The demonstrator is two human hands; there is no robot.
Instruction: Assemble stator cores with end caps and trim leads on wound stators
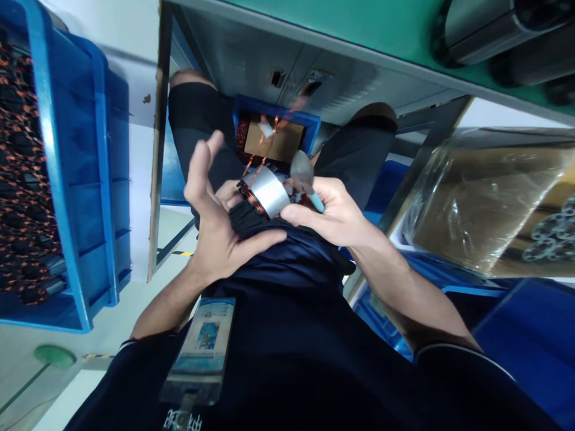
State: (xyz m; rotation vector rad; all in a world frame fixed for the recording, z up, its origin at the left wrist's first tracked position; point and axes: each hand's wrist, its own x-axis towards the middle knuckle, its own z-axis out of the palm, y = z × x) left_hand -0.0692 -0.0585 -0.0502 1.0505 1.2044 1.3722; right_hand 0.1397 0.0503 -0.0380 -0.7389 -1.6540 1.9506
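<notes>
A motor stator point(268, 190), a silver ring with copper windings, is held above my lap, tilted. My right hand point(335, 209) closes on its right end, thumb along the rim. The same hand also has a blurred tool point(303, 170) with a grey head and a light-blue handle; its exact kind is unclear. Orange copper lead wires point(265, 140) stick up from the stator and smear with motion. My left hand point(218, 221) is spread beside the stator's left side, thumb and a finger stretched out, other fingers partly behind the stator.
Below, between my knees, stands a blue bin point(312, 129) with cardboard and copper-wound parts. A larger blue crate point(96, 179) at left holds many stators. The green bench top point(359, 30) bears metal cylinders point(480, 30). At right lies a plastic-wrapped carton point(476, 197).
</notes>
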